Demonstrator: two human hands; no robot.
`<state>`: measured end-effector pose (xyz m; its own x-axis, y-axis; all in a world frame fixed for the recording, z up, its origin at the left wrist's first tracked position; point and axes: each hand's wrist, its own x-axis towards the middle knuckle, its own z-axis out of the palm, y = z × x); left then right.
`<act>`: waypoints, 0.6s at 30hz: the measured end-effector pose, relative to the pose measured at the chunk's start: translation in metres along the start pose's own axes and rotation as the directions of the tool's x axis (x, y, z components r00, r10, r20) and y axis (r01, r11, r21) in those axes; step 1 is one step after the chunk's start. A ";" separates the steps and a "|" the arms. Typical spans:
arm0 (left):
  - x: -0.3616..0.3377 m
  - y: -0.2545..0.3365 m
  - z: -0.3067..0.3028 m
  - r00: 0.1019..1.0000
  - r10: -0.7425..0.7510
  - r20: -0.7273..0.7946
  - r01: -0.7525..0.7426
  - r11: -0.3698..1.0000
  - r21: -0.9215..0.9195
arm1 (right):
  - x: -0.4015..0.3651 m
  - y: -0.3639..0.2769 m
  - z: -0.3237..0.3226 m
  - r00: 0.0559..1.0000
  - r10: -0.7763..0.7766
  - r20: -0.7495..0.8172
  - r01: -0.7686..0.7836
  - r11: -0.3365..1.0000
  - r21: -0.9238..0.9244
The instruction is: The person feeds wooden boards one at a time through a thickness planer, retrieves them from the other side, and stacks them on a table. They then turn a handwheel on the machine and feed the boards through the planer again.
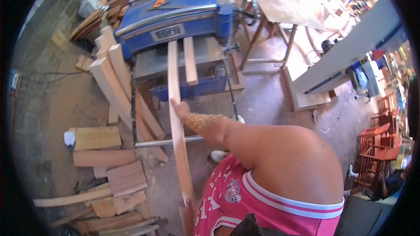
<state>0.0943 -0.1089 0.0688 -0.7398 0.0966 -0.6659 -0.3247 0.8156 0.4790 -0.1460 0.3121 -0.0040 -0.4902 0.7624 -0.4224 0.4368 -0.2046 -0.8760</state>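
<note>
A long, narrow wooden board (174,78) runs from the mouth of a blue thickness planer (175,15) back toward my body. My right hand (180,108) grips it partway along, with wood shavings stuck to the forearm. Close to the board's near end, my left hand (187,212) is wrapped around it, low in the view and partly cut off by my pink jersey. A shorter wooden strip (190,61) sticks out of the planer to the right of the long one, and neither hand touches it.
Planks lean against the planer's left side (111,83). Several flat boards (127,178) are piled on the floor at left. A metal bar (170,141) crosses below the long board. A wooden-topped table (284,4) stands behind, with a grey slanted column (345,48) at right.
</note>
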 end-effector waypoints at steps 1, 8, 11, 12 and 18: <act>0.010 -0.017 0.003 0.997 0.075 0.019 -0.075 0.997 -0.019 | 0.003 -0.001 0.001 1.000 0.023 -0.002 -0.023 1.000 -0.007; -0.004 0.042 0.001 0.999 -0.002 -0.036 -0.002 0.993 -0.115 | 0.010 -0.023 -0.011 0.998 0.063 0.000 -0.063 0.997 -0.043; -0.003 0.061 -0.002 0.999 0.008 -0.035 -0.007 0.999 0.050 | 0.019 -0.018 -0.009 0.998 0.057 0.033 -0.057 0.998 -0.008; 0.000 0.061 -0.001 0.999 -0.026 -0.031 0.029 0.997 0.076 | 0.021 -0.017 -0.011 0.996 0.055 0.066 -0.055 0.998 -0.004; 0.000 0.084 0.000 0.999 -0.043 -0.018 0.044 0.999 0.030 | 0.018 -0.008 -0.008 0.998 0.015 0.053 -0.013 0.999 -0.039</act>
<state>0.0671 -0.0409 0.1090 -0.7354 0.0513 -0.6757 -0.3385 0.8360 0.4319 -0.1528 0.3326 -0.0025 -0.5226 0.7258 -0.4473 0.4725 -0.1902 -0.8606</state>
